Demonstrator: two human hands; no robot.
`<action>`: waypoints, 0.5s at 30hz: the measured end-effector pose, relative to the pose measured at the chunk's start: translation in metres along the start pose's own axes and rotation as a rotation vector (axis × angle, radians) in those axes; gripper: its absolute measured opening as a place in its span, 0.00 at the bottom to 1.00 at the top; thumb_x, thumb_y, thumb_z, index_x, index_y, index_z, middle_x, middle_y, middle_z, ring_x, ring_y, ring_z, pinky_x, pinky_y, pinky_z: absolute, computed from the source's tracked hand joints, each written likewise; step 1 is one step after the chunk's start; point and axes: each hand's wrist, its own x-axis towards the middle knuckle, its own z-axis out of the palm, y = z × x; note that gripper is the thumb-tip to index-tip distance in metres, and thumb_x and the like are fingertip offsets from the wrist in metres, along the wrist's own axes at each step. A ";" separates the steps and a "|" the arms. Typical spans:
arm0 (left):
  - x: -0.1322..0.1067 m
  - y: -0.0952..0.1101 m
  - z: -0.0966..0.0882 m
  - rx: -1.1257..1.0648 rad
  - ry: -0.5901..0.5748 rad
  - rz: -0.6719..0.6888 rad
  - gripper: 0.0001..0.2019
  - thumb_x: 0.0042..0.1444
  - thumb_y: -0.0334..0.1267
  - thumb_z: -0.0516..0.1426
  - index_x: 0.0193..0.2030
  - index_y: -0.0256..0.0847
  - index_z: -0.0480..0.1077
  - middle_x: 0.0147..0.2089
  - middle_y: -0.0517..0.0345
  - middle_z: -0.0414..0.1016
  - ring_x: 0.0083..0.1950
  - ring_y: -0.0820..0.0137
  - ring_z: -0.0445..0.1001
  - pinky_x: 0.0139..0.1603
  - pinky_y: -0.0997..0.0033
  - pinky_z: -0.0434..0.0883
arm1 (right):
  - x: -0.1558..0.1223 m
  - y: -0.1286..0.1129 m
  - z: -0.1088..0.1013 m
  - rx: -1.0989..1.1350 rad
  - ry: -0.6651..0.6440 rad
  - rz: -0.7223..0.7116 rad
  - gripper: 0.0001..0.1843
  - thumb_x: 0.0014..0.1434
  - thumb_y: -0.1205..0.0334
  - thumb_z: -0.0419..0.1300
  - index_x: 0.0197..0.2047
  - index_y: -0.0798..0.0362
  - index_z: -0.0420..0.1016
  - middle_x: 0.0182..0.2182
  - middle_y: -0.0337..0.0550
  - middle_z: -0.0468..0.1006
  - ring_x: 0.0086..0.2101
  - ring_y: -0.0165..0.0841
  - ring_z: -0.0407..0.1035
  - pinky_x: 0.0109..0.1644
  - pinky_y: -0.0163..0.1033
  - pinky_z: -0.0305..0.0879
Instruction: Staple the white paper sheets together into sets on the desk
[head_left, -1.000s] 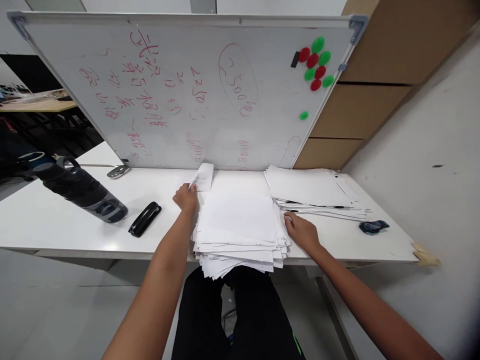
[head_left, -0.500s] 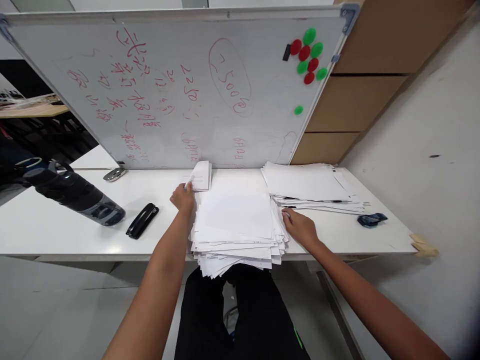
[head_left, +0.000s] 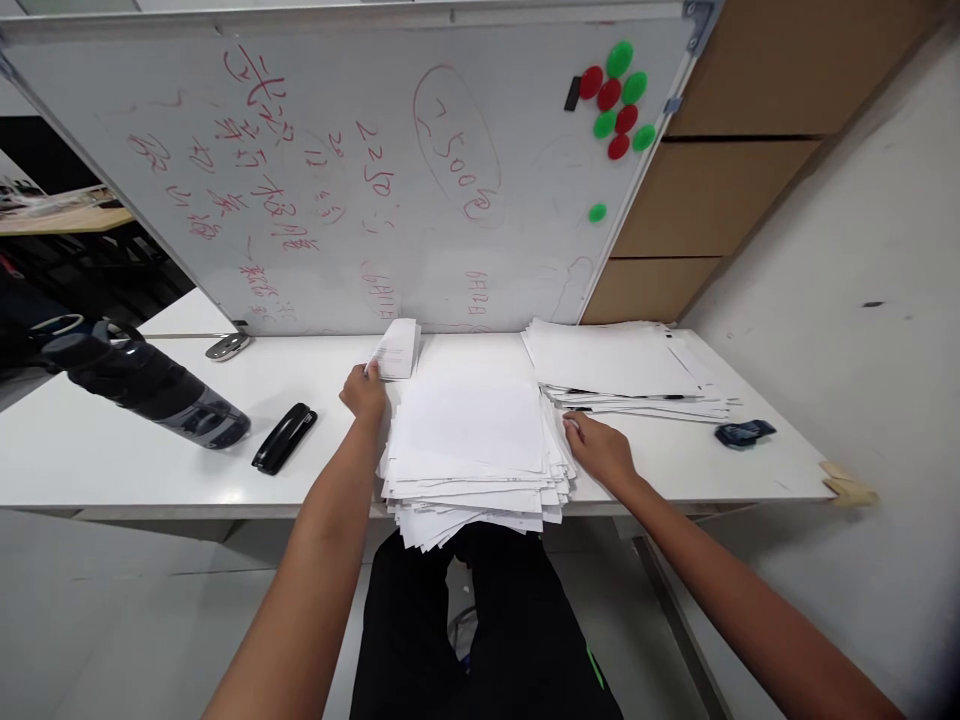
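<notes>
A thick, uneven stack of white paper [head_left: 469,425] lies in front of me, its near edge hanging past the table edge. My left hand [head_left: 365,392] is closed at the stack's far left corner, pinching some folded-back paper sheets [head_left: 400,350] with faint print on them. Along the stack's right side, my right hand [head_left: 600,447] is closed, thumb and fingertips together at the sheet edges. Whether it grips a sheet there is hard to make out. Just beyond it lies a second pile of paper [head_left: 615,360], its sheets fanned to the right.
On the left are a black stapler [head_left: 285,438], a dark water bottle [head_left: 161,390] and a computer mouse [head_left: 227,346]. A whiteboard [head_left: 517,200] with red writing and round magnets stands along the back. A small dark blue object [head_left: 744,433] lies at right, near the wall.
The sheets in my left hand have bent back slightly further, showing more print. My right hand stays at the stack's edge. The view has shifted a little.
</notes>
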 end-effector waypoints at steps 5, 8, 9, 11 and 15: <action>0.003 -0.004 -0.001 -0.061 0.060 -0.009 0.18 0.67 0.50 0.47 0.46 0.42 0.72 0.47 0.49 0.79 0.46 0.62 0.75 0.49 0.64 0.68 | 0.002 0.000 0.002 0.004 0.000 -0.017 0.19 0.69 0.56 0.47 0.53 0.49 0.75 0.36 0.45 0.83 0.34 0.38 0.76 0.31 0.37 0.53; 0.005 -0.006 -0.002 -0.088 0.115 -0.011 0.18 0.67 0.50 0.47 0.48 0.41 0.71 0.48 0.48 0.78 0.47 0.64 0.74 0.49 0.67 0.69 | 0.004 0.001 0.001 0.018 -0.011 -0.003 0.19 0.69 0.56 0.47 0.54 0.50 0.74 0.37 0.47 0.84 0.37 0.39 0.76 0.33 0.37 0.56; 0.004 -0.006 -0.002 -0.100 0.131 -0.015 0.17 0.67 0.49 0.48 0.48 0.40 0.71 0.48 0.48 0.78 0.48 0.64 0.74 0.50 0.67 0.69 | 0.004 0.001 0.001 0.025 -0.017 0.002 0.20 0.69 0.56 0.47 0.55 0.51 0.74 0.38 0.47 0.84 0.37 0.39 0.76 0.34 0.37 0.56; 0.000 -0.004 -0.005 -0.159 0.156 -0.043 0.15 0.65 0.47 0.50 0.48 0.40 0.71 0.48 0.48 0.77 0.49 0.64 0.74 0.53 0.66 0.68 | 0.005 0.000 -0.001 0.043 -0.021 -0.003 0.20 0.69 0.56 0.47 0.56 0.51 0.74 0.38 0.48 0.84 0.38 0.39 0.76 0.35 0.37 0.57; -0.018 0.009 -0.023 -0.372 0.187 -0.168 0.15 0.62 0.42 0.55 0.51 0.36 0.69 0.49 0.48 0.74 0.50 0.63 0.73 0.53 0.64 0.69 | 0.005 -0.001 -0.004 0.082 -0.016 -0.031 0.19 0.69 0.57 0.47 0.56 0.51 0.73 0.39 0.47 0.84 0.38 0.37 0.76 0.35 0.36 0.58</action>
